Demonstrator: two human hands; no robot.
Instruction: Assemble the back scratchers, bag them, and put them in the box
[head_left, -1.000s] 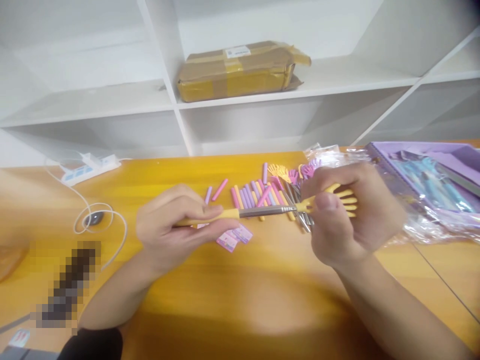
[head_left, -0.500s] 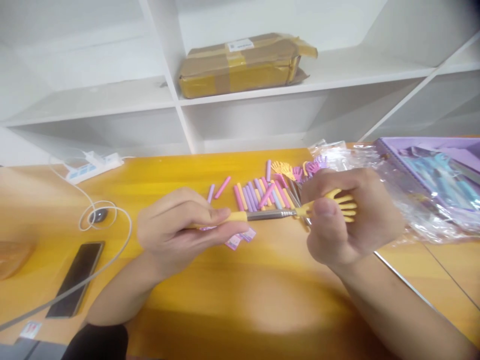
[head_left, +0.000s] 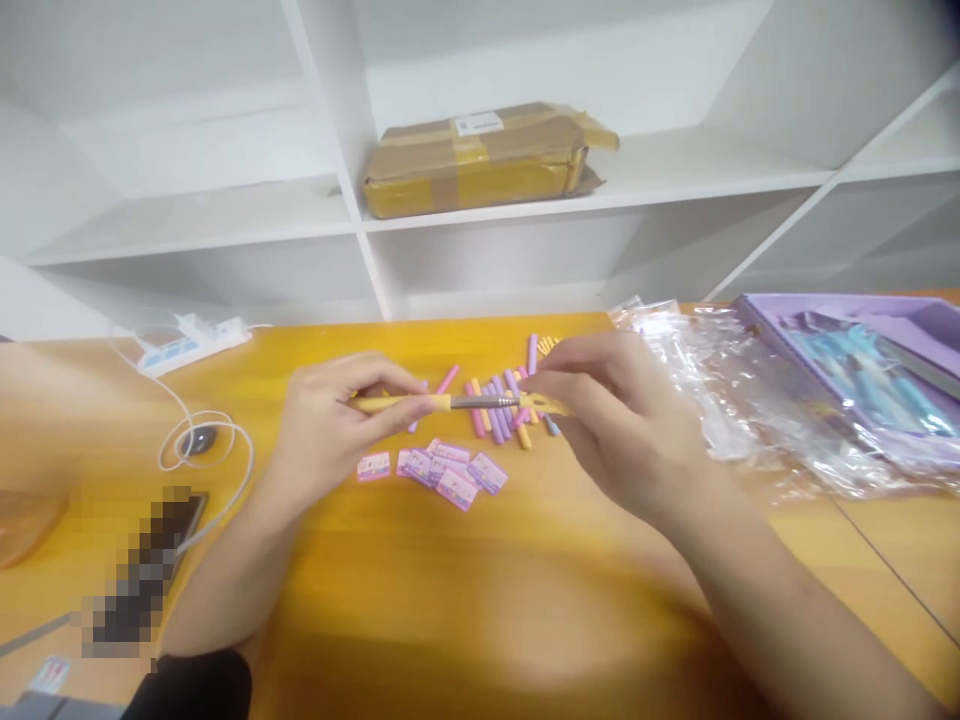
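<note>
A thin rod (head_left: pixel 480 402) with a yellow handle, a metallic middle and a yellow hand-shaped end lies level between my hands. My left hand (head_left: pixel 349 415) pinches its yellow handle between thumb and fingers. At the other end, my right hand (head_left: pixel 611 415) has its fingers closed around the yellow hand-shaped piece (head_left: pixel 547 404), which they partly cover. Behind the rod are several pink, purple and yellow sticks (head_left: pixel 496 420) on the table. Small pink and purple cards (head_left: pixel 456 487) lie just below it. More yellow hand-shaped pieces (head_left: pixel 549 345) show partly behind my right hand.
Crumpled clear plastic (head_left: pixel 720 390) and a purple box (head_left: pixel 787 370) with blue items are at the right. A power strip (head_left: pixel 193 345), a white cable (head_left: pixel 251 470) and a pixelated dark object (head_left: pixel 142 580) are at the left. A taped carton (head_left: pixel 480 165) sits on the shelf.
Both hands have moved up and closer together with the rod. My right hand has turned and shifted left, now pinching the hand-shaped end with its fingertips. More cards show.
</note>
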